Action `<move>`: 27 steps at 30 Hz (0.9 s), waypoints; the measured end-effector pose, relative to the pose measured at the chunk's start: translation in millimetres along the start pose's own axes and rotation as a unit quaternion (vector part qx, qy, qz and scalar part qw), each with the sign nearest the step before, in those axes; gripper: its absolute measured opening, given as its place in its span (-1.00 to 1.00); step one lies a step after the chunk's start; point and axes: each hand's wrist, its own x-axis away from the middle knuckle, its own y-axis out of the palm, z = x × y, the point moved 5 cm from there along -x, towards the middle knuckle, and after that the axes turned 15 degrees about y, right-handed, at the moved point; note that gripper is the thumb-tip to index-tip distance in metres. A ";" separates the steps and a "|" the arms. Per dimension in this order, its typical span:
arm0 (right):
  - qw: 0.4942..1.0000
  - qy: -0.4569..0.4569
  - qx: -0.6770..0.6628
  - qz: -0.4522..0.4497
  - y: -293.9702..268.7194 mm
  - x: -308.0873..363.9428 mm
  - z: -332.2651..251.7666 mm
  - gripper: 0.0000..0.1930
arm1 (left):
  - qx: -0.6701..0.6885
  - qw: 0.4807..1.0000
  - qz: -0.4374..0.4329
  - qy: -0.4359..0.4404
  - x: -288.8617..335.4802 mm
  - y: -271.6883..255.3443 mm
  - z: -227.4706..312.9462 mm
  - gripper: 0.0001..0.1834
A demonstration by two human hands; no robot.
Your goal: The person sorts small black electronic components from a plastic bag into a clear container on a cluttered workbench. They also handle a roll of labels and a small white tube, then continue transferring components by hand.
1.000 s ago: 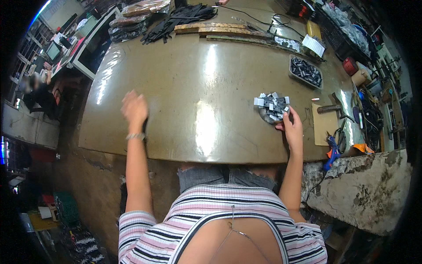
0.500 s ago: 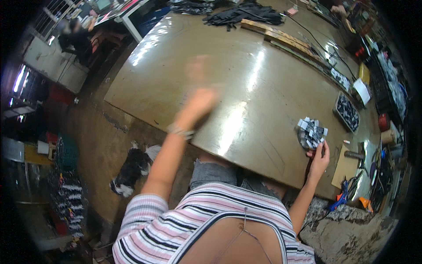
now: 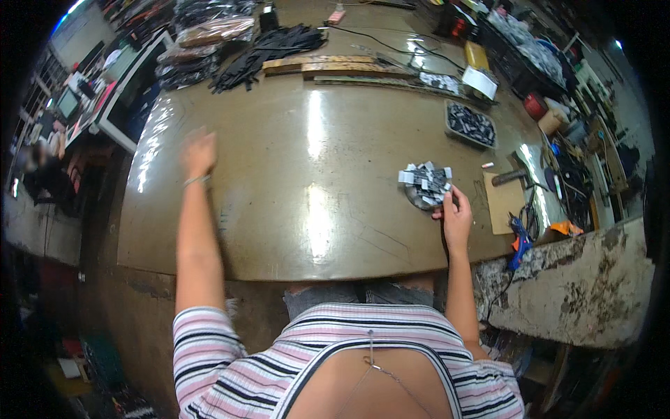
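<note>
On the brown table [image 3: 265,202], toward the right, sits a small round bowl [image 3: 421,200] heaped with small black and white strips [image 3: 427,180]. My right hand [image 3: 457,215] rests at its near right side, with thumb and fingers closed on the rim. Far from it, over the left part of the table, my left arm reaches forward. Motion smears the fingers of my left hand [image 3: 200,155], so whether they hold anything is not visible.
A clear tub [image 3: 471,126] of black pieces stands beyond the bowl. Wooden bars [image 3: 335,68], black strips [image 3: 269,54] and bagged stacks [image 3: 213,35] lie along the back. A hammer [image 3: 509,177] rests on cardboard [image 3: 501,209] at right. Another person [image 3: 45,171] sits far left.
The view has swung, so the table and its things appear shifted left. My left hand has swept left across the table. My right hand remains at the bowl.
</note>
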 end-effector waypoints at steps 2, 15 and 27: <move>1.000 -0.013 -0.009 -0.002 0.9 -0.8 -2.5 -0.67 | -0.002 0.997 -0.065 -0.043 52.8 -15.9 -105.6 -0.37; 0.997 0.031 -0.062 0.016 -34.3 -32.0 -8.2 -0.66 | -0.043 0.872 -0.068 -0.483 518.2 -10.5 -308.7 -0.57; 0.922 -0.050 0.367 0.115 -99.6 17.2 -24.1 -0.76 | 0.117 0.799 -0.089 -0.583 682.7 88.7 -117.2 -0.61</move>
